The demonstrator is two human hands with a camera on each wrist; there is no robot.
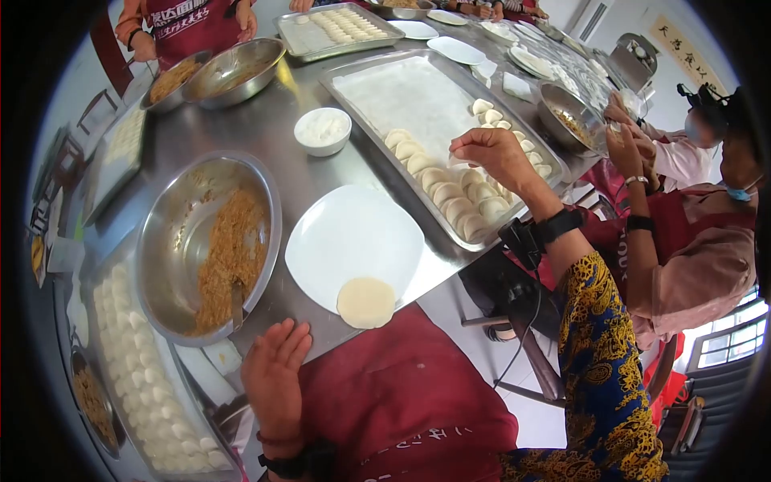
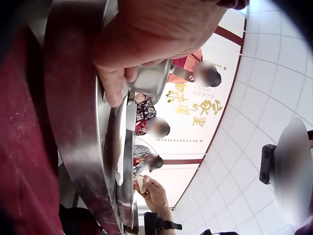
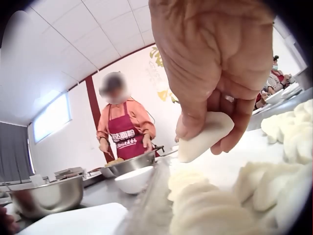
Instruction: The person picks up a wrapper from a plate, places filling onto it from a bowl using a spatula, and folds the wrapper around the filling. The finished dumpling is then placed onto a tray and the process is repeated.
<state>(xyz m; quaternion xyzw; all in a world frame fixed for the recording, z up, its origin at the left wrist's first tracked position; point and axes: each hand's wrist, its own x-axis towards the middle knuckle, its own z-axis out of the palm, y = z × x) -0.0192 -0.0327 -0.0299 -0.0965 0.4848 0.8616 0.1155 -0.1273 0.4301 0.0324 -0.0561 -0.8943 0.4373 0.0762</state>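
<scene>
My right hand pinches a folded dumpling between thumb and fingers, over a metal tray lined with white paper. Rows of dumplings sit right under that hand, on the tray's near side. Resting at the table's front edge is my left hand, its fingers extended and nothing held in them. A round dough wrapper lies on the near rim of a white plate, partly past it. Left of the plate stands a steel bowl with brown filling and a utensil handle.
A small bowl of white flour stands behind the plate. Further back are two steel bowls and another dumpling tray. More dumplings fill a tray at the left. A seated person works close at my right.
</scene>
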